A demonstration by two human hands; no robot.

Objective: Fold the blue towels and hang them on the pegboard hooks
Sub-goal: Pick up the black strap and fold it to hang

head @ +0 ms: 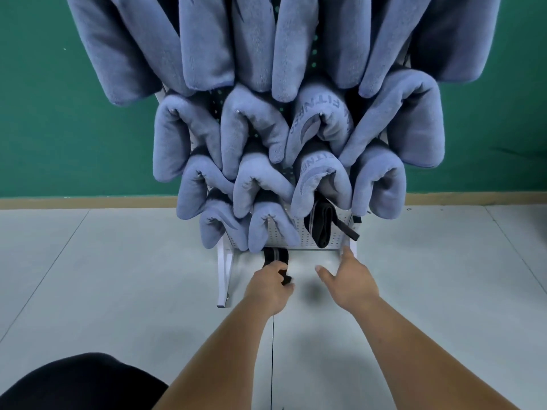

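Black-clad knee [74,380] nearest. Left hand [270,287] clenched on dark striped cloth [275,255]; right hand [349,282] spread, empty, below bare right corner of white perforated pegboard [299,236].

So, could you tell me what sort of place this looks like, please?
Probably a gym or sports-shop display corner: a white pegboard rack hung with blue towels printed FITNESS, grey tiled floor, green wall.
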